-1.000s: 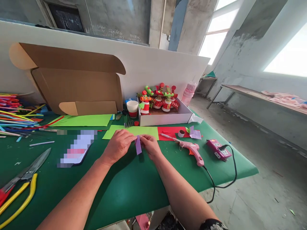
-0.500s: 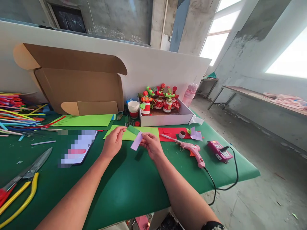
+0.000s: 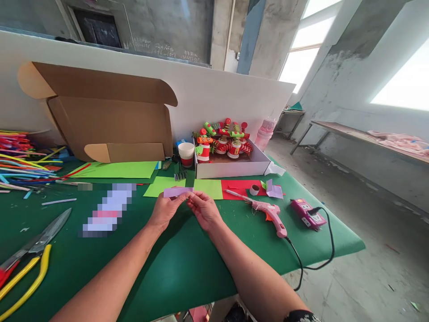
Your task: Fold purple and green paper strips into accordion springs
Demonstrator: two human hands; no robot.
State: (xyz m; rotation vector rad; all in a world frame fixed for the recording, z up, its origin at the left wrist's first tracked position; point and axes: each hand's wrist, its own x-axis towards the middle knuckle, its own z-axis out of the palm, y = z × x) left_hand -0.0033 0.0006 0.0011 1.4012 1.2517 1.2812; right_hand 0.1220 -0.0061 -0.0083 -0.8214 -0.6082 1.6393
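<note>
My left hand [image 3: 168, 209] pinches a lilac paper strip [image 3: 174, 192] that lies crosswise over my fingertips. My right hand [image 3: 203, 209] is closed at the strip's right end, its fingertips meeting those of my left. A dark green paper strip [image 3: 189, 178] stands up from the lilac one at about a right angle, pointing away from me. Where the two strips meet is partly hidden by my fingers. Beyond my hands lie a light green paper sheet [image 3: 209, 188] and a red paper sheet [image 3: 231, 184].
A pink glue gun [image 3: 272, 212] with a cord lies right, beside a magenta power box [image 3: 309, 213]. Large scissors [image 3: 50, 232] and a pixelated phone [image 3: 110, 210] lie left. Behind stand paper cups [image 3: 186, 154], a box of red-green figures [image 3: 231, 169] and an open cardboard box [image 3: 114, 127].
My left hand has come over to the right and taken hold of the lilac strip. The strips have turned: lilac now lies crosswise, green points away.
</note>
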